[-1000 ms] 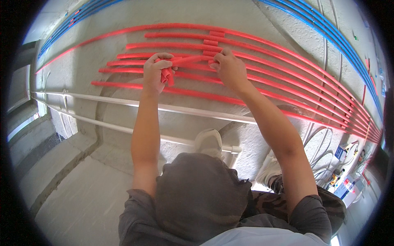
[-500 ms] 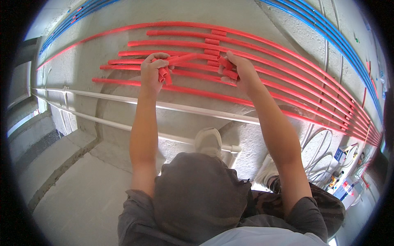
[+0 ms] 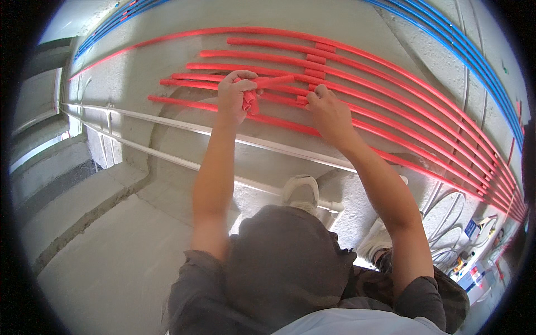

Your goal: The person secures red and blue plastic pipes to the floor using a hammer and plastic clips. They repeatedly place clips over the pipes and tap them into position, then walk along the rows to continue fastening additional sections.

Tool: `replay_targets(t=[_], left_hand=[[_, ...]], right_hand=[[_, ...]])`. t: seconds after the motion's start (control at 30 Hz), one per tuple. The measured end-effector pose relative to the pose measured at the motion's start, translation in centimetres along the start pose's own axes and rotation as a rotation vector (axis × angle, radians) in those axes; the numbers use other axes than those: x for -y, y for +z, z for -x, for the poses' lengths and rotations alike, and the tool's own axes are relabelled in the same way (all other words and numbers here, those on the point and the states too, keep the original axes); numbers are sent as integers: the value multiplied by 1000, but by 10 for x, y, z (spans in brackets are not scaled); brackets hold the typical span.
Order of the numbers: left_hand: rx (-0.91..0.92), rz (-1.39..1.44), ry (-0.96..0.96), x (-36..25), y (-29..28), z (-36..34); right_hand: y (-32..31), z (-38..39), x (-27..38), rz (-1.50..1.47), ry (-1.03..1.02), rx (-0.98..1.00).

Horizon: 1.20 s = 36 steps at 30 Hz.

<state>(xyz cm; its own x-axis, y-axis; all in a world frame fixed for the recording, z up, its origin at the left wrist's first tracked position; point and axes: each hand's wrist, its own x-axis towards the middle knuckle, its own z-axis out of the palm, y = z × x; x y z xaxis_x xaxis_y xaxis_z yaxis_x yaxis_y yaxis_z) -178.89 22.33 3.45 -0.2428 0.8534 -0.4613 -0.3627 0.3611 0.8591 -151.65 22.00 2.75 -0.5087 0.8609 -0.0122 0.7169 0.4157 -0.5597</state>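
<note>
My left hand is closed round several short red pipe pieces. One longer piece sticks out of it to the right. My right hand has its fingertips pinched at a small red pipe piece, set between two of the long red pipes; the fingers partly cover it. Further short pieces sit in a row between the upper pipes, bridging the gaps. The long pipes run side by side and slant down to the right.
White pipes run below the red ones, near my shoe. Blue pipes curve past at the upper right, with more at the upper left. Loose grey cable loops and boxes lie at the lower right.
My right hand, which held short red pieces in the air, has come down to the row of pieces between the pipes. My left hand keeps its bundle. The whole view has shifted slightly.
</note>
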Motion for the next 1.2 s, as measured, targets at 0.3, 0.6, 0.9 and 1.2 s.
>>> replay_targets(t=[0.3,0.6,0.9,1.2], left_hand=[[-53,-17,-34,5,-1,3],[-36,-48,-6,2,13,5],[64,-70,-124,-6,13,14],[109,-35,-186,3,30,10]], right_hand=[[22,-15,-12,103,-27,-43],[8,-36,4,261,-60,225],[-37,12,-28,-52,312,32],[-44,8,-69,59,296,-19]])
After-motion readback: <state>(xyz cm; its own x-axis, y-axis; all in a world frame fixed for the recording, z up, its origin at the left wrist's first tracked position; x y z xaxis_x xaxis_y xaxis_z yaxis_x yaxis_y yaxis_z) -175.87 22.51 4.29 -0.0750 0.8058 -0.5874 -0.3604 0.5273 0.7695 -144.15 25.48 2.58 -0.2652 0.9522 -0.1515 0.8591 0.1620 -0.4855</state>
